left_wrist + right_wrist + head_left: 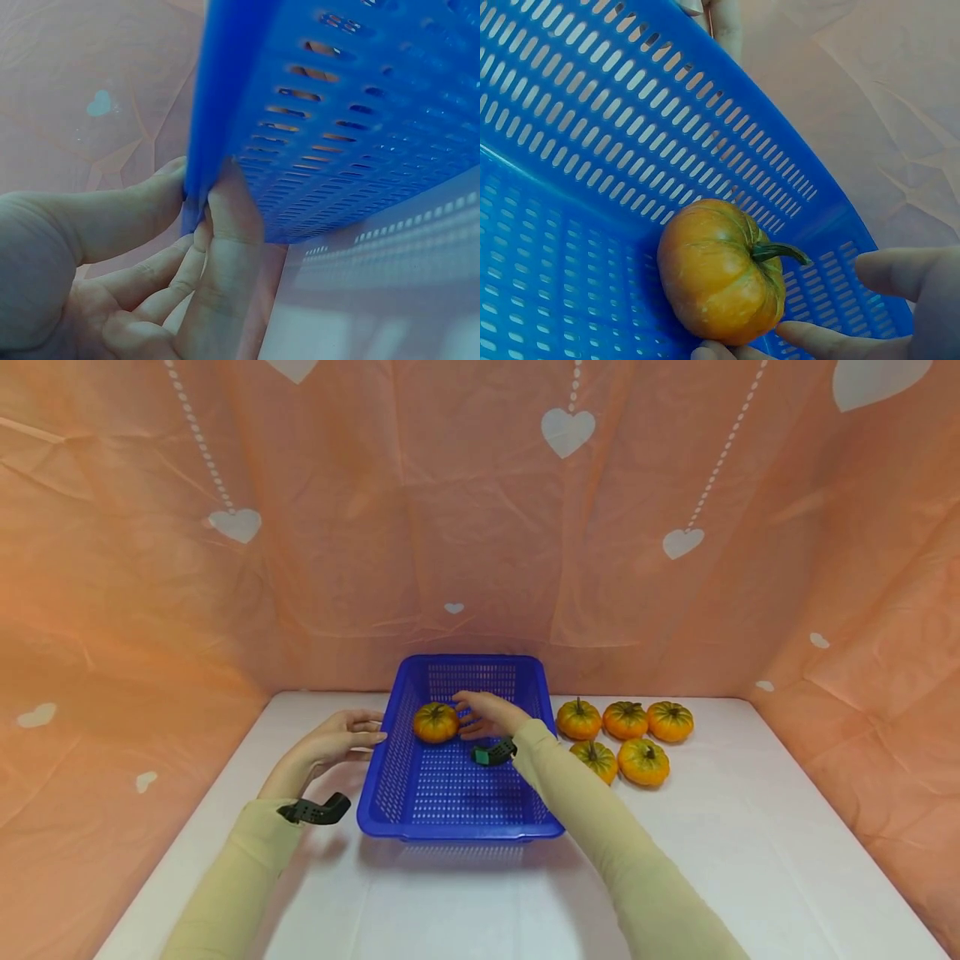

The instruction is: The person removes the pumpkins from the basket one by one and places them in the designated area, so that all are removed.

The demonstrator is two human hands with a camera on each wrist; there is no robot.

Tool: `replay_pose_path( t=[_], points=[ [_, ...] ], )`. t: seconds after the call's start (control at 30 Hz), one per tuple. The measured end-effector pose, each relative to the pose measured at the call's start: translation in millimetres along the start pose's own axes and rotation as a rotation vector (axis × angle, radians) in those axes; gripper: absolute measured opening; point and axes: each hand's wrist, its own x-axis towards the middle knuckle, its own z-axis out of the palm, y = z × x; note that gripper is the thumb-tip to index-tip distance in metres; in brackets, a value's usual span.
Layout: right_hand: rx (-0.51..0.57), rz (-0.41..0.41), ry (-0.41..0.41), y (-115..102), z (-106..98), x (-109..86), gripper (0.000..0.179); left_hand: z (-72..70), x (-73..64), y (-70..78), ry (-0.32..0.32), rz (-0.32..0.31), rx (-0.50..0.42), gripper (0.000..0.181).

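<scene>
A blue perforated plastic basket (pixel 461 832) stands on the white table. My left hand (pixel 328 745) pinches its left rim; in the left wrist view the thumb (pixel 131 217) lies on one side of the rim and the fingers on the other. Inside the basket, toward its far left, sits a small orange pumpkin (pixel 435 723) with a green stem. My right hand (pixel 489 714) is over the basket, just right of that pumpkin. In the right wrist view its thumb (pixel 896 271) is apart from the pumpkin, while the fingertips lie close by its lower side; whether they touch is unclear.
Several more small pumpkins (pixel 643 763) stand in two rows on the table (pixel 720 843), right of the basket. My right forearm partly covers one of them. An orange cloth (pixel 480 527) with white hearts hangs behind and along both sides.
</scene>
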Motion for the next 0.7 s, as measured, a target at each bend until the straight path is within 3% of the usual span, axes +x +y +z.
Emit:
replay_pose_path(
  t=[0.23, 0.7],
  points=[
    [-0.014, 0.009, 0.021, 1.3, -1.5, 3.1, 0.052, -0.4, -1.3, 0.9, -0.013, 0.008, -0.007, 0.055],
    [-0.04, -0.012, -0.054, 3.7, 0.0, -1.0, 0.044, -1.2, -1.5, 0.7, -0.001, -0.003, 0.015, 0.056]
  ],
)
